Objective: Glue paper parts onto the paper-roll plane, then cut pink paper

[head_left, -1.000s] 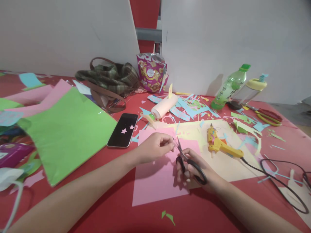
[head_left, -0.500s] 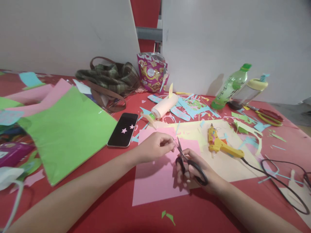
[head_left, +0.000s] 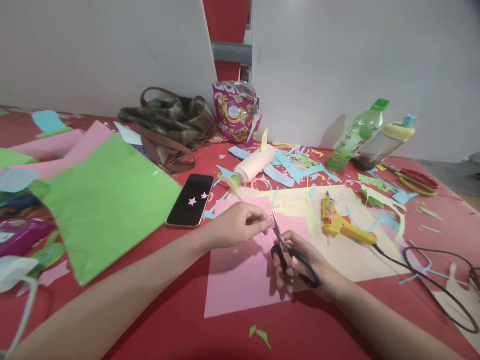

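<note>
My right hand (head_left: 300, 265) is wrapped round a pair of black-handled scissors (head_left: 304, 267), with the blades pointing up and slightly left. My left hand (head_left: 243, 225) pinches a tiny pink piece of paper (head_left: 270, 225) right beside the blade tips; its outline is too small to make out. Under both hands lies a pink paper sheet (head_left: 236, 290), partly over a cream sheet (head_left: 360, 265). Two small pink paper stars (head_left: 192, 202) rest on a black phone (head_left: 185, 212) left of my left hand.
A yellow glue gun (head_left: 347, 227) with a black cord lies to the right. Beyond my hands are a paper-wrapped roll (head_left: 257, 165), paper scraps (head_left: 296, 167), a snack bag (head_left: 236, 112), and a tilted green bottle (head_left: 358, 132). Green sheets (head_left: 108, 200) cover the left side.
Both hands stay almost in place. The scissors' blades appear slightly closer together beside the pink piece, and the whole view has shifted very slightly.
</note>
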Available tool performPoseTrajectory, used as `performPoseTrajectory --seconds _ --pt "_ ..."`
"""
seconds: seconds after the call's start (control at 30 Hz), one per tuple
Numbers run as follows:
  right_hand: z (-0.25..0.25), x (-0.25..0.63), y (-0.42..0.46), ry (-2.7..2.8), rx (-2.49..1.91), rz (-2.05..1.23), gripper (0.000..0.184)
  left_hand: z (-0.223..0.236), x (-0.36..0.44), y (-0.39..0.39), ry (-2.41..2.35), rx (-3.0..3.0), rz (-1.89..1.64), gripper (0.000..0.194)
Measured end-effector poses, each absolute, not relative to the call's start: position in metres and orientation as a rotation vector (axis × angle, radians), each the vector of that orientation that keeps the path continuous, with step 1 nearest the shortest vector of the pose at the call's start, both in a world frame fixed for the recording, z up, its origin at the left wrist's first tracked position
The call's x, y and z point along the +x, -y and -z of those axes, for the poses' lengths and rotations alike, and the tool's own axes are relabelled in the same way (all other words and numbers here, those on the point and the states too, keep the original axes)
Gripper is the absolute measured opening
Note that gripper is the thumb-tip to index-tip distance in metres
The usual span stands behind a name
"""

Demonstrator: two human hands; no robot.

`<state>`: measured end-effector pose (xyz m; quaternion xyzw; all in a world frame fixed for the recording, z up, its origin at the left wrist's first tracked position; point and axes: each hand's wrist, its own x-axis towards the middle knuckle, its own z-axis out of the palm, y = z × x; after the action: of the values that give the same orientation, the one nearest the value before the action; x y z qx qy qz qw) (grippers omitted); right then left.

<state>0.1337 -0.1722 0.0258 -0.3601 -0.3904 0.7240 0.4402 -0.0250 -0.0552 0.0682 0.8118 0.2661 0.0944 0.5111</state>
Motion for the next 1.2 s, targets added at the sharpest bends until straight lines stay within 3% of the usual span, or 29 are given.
performPoseTrajectory --seconds 0.7,1.2 --pt "-0.0327 0.1326 0.1701 0.908 -0.904 -1.904 0.036 -0.0679 -0.0257 0.0542 -0.65 1.964 -0.198 0.025" --pt "-0.024 0.1348 0.1706 0.966 -0.923 -1.864 0.031 -0.0683 -0.0268 0.0508 -0.644 2.052 -0.161 0.029"
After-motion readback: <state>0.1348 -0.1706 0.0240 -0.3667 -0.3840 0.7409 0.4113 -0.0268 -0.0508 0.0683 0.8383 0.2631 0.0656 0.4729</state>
